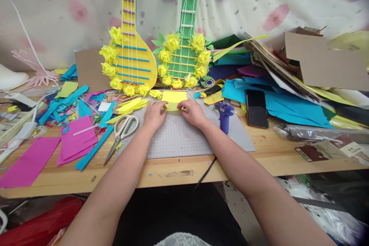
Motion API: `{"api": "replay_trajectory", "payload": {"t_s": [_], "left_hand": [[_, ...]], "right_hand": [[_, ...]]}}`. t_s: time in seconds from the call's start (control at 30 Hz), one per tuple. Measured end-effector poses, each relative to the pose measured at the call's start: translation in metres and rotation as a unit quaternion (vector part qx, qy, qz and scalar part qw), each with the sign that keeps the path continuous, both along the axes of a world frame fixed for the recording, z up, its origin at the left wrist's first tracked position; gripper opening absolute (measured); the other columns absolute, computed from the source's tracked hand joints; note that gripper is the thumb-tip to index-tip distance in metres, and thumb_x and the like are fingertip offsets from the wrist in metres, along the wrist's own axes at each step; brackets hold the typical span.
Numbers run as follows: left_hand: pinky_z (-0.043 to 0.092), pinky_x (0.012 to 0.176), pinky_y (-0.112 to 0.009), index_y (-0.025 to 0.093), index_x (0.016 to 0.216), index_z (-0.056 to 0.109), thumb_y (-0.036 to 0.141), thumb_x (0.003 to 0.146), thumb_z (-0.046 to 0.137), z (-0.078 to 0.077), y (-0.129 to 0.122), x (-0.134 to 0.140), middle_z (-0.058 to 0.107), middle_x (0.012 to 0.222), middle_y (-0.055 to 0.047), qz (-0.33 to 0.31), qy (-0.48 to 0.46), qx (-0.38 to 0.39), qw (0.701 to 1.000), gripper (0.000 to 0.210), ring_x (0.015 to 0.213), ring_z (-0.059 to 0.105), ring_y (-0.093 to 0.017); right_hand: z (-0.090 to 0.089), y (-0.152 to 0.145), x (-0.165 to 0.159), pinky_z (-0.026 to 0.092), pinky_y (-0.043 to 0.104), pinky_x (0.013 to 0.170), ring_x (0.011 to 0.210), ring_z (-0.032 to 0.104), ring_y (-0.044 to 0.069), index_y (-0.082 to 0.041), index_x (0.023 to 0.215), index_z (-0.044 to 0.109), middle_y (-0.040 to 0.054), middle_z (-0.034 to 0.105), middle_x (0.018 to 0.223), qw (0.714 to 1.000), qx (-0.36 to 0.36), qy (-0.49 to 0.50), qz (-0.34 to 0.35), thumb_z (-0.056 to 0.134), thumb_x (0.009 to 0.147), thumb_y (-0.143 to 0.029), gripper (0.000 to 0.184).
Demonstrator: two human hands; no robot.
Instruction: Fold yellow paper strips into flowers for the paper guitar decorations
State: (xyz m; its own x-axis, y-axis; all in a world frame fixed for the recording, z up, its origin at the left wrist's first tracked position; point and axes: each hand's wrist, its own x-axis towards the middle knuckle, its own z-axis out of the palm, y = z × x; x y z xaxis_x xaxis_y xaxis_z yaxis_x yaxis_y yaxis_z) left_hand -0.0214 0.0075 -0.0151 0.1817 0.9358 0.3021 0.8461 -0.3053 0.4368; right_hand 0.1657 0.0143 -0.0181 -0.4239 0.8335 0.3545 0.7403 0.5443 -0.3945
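A piece of yellow paper [174,97] lies at the back of the grey cutting mat [178,138], its near edge bent or folded toward me. My left hand [155,114] grips its left corner between thumb and fingers. At the right corner, my right hand [192,111] pinches the same paper. Scissors [123,132] with pale handles rest left of my left hand, blades toward me. A blue glue gun [224,117] stands on the mat to the right of my right hand. Yellow paper strips [132,105] are heaped beside my left hand.
Behind the mat stand a yellow paper guitar [134,59] and a green one [184,54], both trimmed with yellow paper flowers. Magenta sheets [77,138] and blue scraps [62,103] cover the left side. A phone [256,108] lies right, by blue paper [291,103] and cardboard [323,61].
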Motion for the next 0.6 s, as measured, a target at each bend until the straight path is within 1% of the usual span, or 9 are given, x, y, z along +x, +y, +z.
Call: {"api": "replay_trajectory", "payload": {"t_s": [0.07,0.13,0.23,0.37,0.47,0.6], "left_hand": [[0.041,0.089,-0.034,0.022,0.107,0.063,0.017,0.075,0.053,0.001,0.0,0.002,0.071,0.09,-0.001,0.005,0.01,-0.006,1.0,0.033,0.095,0.053,-0.021],[0.041,0.087,-0.035,0.022,0.106,0.064,0.017,0.076,0.053,0.003,-0.002,0.004,0.072,0.087,-0.001,0.014,0.025,-0.012,1.0,0.032,0.094,0.054,-0.022],[0.041,0.086,-0.035,0.022,0.107,0.063,0.017,0.075,0.052,0.005,-0.005,0.006,0.071,0.086,-0.001,0.022,0.037,-0.021,0.999,0.034,0.093,0.055,-0.022],[0.043,0.081,-0.033,0.021,0.11,0.06,0.02,0.074,0.052,0.001,-0.005,0.004,0.071,0.086,0.0,0.036,-0.008,-0.046,0.998,0.037,0.085,0.058,-0.02],[0.044,0.079,-0.032,0.021,0.114,0.056,0.022,0.074,0.052,-0.003,-0.002,0.004,0.07,0.086,0.0,0.051,-0.05,-0.071,0.995,0.041,0.082,0.059,-0.018],[0.044,0.082,-0.033,0.019,0.118,0.052,0.025,0.075,0.053,-0.005,0.001,0.005,0.068,0.086,-0.002,0.066,-0.078,-0.07,0.992,0.043,0.084,0.06,-0.019]], "right_hand": [[-0.002,0.001,0.001,0.037,0.029,0.078,0.089,0.051,0.019,-0.019,0.087,0.059,0.0041,0.065,0.09,1.0,-0.003,0.004,-0.001,0.044,0.072,-0.005,0.025],[-0.003,0.0,-0.001,0.038,0.028,0.076,0.087,0.052,0.017,-0.019,0.09,0.059,0.0037,0.065,0.091,1.0,-0.014,0.012,-0.005,0.045,0.072,-0.006,0.026],[-0.004,-0.002,-0.004,0.039,0.027,0.073,0.08,0.053,0.016,-0.019,0.095,0.058,0.002,0.065,0.088,0.997,-0.056,0.04,-0.017,0.048,0.073,-0.01,0.025],[-0.005,-0.001,-0.006,0.039,0.025,0.067,0.073,0.054,0.013,-0.019,0.095,0.057,0.0006,0.065,0.082,0.989,-0.116,0.084,-0.049,0.05,0.074,-0.014,0.022],[-0.005,-0.001,-0.008,0.04,0.025,0.066,0.07,0.055,0.013,-0.019,0.093,0.057,0.0007,0.064,0.081,0.983,-0.137,0.1,-0.076,0.048,0.076,-0.016,0.02],[-0.004,-0.002,-0.012,0.04,0.025,0.067,0.069,0.054,0.012,-0.018,0.091,0.057,0.0007,0.064,0.081,0.978,-0.149,0.108,-0.101,0.05,0.075,-0.016,0.018]]}}
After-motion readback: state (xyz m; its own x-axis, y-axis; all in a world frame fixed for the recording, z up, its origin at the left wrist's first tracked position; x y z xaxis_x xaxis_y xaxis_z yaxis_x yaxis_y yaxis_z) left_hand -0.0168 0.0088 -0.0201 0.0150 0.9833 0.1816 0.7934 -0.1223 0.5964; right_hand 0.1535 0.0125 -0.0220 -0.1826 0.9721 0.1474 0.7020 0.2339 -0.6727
